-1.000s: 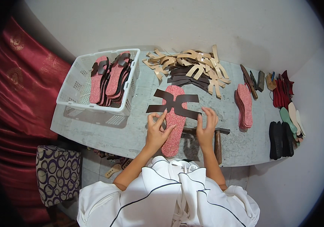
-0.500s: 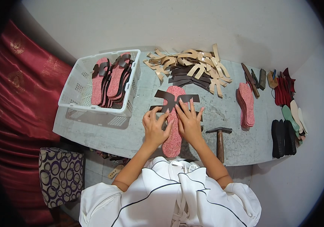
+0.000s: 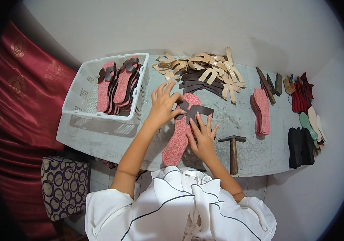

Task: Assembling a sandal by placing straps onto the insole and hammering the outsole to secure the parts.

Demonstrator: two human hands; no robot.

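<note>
A pink speckled shoe sole (image 3: 176, 142) lies tilted on the table in front of me, its heel end near my body. Across its upper part sits a dark brown H-shaped strap (image 3: 202, 111), one end sticking out past the right edge. My left hand (image 3: 163, 105) is at the strap's left side, thumb and index finger closed on it, other fingers raised. What lies under those fingers is hidden. Fingers outstretched, my right hand (image 3: 202, 138) rests on the strap's lower right part and the sole's edge.
A white basket (image 3: 138, 100) holds strapped soles at left. Behind lie beige straps (image 3: 212, 62) and dark straps (image 3: 200, 83). Right of my hands are a hammer (image 3: 233, 154), stacked pink soles (image 3: 261, 112), black soles (image 3: 301, 147) and hand tools (image 3: 267, 86). A patterned stool (image 3: 64, 186) stands lower left.
My left hand has moved up and turned at the strap's left side, where its ends no longer stick out. The sole has tilted, its heel shifting left. My right hand has slid slightly down.
</note>
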